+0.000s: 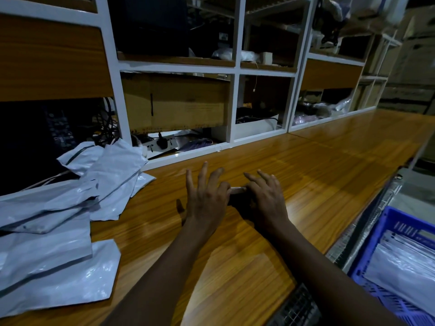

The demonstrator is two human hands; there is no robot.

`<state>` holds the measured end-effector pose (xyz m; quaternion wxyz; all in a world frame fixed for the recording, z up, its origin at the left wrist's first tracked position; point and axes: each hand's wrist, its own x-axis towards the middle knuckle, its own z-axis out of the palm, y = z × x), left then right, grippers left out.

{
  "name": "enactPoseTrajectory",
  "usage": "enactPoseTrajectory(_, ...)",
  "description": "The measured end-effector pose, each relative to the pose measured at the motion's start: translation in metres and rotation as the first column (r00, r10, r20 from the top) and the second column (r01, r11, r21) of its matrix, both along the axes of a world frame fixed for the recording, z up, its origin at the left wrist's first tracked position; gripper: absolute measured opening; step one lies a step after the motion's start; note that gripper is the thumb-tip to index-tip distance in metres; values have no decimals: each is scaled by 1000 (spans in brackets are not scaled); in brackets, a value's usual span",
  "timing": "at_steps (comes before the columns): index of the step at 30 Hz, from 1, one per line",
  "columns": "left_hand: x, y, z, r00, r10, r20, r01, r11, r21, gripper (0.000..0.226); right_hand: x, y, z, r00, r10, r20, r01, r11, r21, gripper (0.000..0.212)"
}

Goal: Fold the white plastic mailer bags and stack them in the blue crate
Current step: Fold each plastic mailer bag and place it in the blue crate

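Left hand (207,196) and right hand (266,198) side by side low over middle of glossy brown wooden desk (329,161), fingers straight and spread wide. Small pale blurred strip (237,190) sits where hands meet; touched or pinched, cannot tell. Crumpled pile of white plastic mailer bags (58,220) along desk's left edge, well apart from hands. Blue slatted plastic crate (388,231) beyond desk's right front edge, folded white bags (404,262) inside. White-framed shelf unit (235,69) along desk's back edge.
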<state>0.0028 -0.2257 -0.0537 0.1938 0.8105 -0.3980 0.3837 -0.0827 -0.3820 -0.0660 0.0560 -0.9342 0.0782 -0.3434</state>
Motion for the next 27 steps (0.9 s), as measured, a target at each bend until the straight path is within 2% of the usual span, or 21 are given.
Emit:
enactPoseTrajectory(2, -5, 0, 5, 1000, 24, 10, -24, 1000, -1, 23, -4, 0, 5, 999, -25, 33, 25, 1000, 1, 42)
enactPoseTrajectory(5, -11, 0, 12, 999, 38, -4, -38, 999, 29, 22, -13, -3, 14, 996, -60, 59, 62, 998, -32, 45)
enactPoseTrajectory(8, -19, -5, 24, 996, 15, 91, -14, 1000, -4, 14, -21, -12, 23, 993, -79, 91, 85, 995, -56, 33)
enactPoseTrajectory(9, -26, -7, 30, 998, -6, 70, 5, 1000, 15, 11, -24, -16, 26, 990, -89, 111, 97, 993, -72, 29)
enactPoseTrajectory(10, -24, -15, 27, 999, -26, 33, 25, 999, 27, 12, -28, -20, 30, 987, -99, 123, 109, 991, -80, 27)
enactPoseTrajectory(12, -11, -31, 8, 942, -78, -328, 86, 996, 11, 33, -39, -27, 37, 984, -119, 133, 129, 989, -75, 32)
enactPoseTrajectory(13, -6, -40, -7, 899, -18, -437, 54, 996, 71, 47, -46, -30, 41, 982, -131, 137, 142, 987, -73, 35)
enactPoseTrajectory(14, -3, -48, -16, 883, 14, -470, 35, 995, 97, 57, -53, -34, 45, 979, -144, 146, 157, 984, -83, 37)
enactPoseTrajectory(15, -5, -59, -14, 873, 9, -488, 44, 994, 96, 56, -60, -40, 47, 976, -155, 155, 171, 980, -98, 37)
enactPoseTrajectory(16, -13, -69, -10, 904, -40, -426, 81, 994, 78, 41, -68, -48, 49, 974, -166, 155, 184, 977, -106, 37)
enactPoseTrajectory(18, -54, -76, 22, 981, -138, -133, 142, 989, 27, 10, -87, -65, 52, 974, -191, 125, 204, 975, -93, 38)
enactPoseTrajectory(19, -81, -80, 43, 991, -137, 0, 137, 990, 17, 10, -97, -75, 52, 972, -210, 107, 220, 972, -85, 38)
enactPoseTrajectory(20, -95, -90, 51, 992, -118, 43, 118, 993, 4, 11, -109, -83, 51, 968, -233, 96, 241, 967, -79, 38)
enactPoseTrajectory(23, -113, -131, 42, 984, -167, -60, 172, 981, 85, 12, -146, -118, 43, 948, -307, 80, 311, 949, -43, 40)
enactPoseTrajectory(27, -152, -202, 38, 946, -325, -4, 325, 943, 75, 9, -206, -172, 24, 909, -408, 80, 410, 912, 0, 40)
